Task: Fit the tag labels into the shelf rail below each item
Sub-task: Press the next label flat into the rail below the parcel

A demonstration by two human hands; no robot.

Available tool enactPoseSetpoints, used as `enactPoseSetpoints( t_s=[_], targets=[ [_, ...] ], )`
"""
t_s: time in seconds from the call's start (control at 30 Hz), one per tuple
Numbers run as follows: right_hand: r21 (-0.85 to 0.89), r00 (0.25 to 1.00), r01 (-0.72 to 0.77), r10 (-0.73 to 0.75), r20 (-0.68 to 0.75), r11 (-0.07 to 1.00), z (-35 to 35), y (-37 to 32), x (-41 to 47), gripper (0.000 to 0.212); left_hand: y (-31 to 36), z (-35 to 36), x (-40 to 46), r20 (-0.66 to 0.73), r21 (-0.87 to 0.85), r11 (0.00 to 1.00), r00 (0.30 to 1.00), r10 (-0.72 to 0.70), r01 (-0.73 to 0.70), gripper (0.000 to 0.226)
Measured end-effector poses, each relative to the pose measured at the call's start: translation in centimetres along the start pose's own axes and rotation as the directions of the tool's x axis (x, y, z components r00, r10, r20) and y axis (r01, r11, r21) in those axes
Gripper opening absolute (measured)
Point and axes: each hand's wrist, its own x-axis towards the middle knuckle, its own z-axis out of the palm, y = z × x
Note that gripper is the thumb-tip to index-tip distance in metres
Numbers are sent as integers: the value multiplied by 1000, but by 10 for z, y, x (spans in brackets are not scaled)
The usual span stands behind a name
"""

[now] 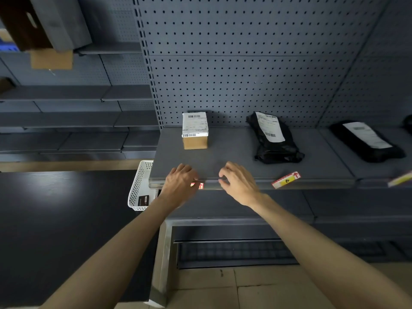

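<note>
Pressing tag label (197, 185) into shelf rail (256, 185).

Red-and-yellow tag label (286, 180) (white-edged), grey shelf (234, 152), black parcel (273, 138).

The grey shelf (234, 150) looks matt metal — its front-edge clear plastic rail (214, 185) glossy. Brown cardboard box (195, 142) matt; black plastic mailer bag (275, 143) shiny, crinkled.
</note>
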Motion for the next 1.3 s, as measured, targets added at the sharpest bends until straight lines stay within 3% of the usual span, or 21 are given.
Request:
enactPoseSetpoints(
  t_s=[0.3, 0.57, 0.83, 1.03, 1.3],
  targets=[
    [-103, 992, -129, 128, -11, 986, -66, 112, -59, 11, 114, 45, 47, 20, -94, 992, 996, 85, -82, 14],
    [-79, 994, -106, 106, 3, 991, -84, 181, -82, 8, 199, 88, 74, 53, -45, 999, 999, 8, -5, 17],
    [-53, 1000, -12, 11, -8, 999, -75, 199, -83, 6, 226, 111, 78, -19, -26, 990, 990, -141, 141, 6],
    [-78, 999, 6, -9, -37, 997, -78, 205, -85, 2, 218, 111, 82, -25, 21, 1000, 1000, -10, 11, 12],
    [-146, 999, -4, 11, 43, 989, -80, 211, -84, 8, 219, 108, 86, 37, 48, 997, 997, 64, -66, 11]
  ],
)
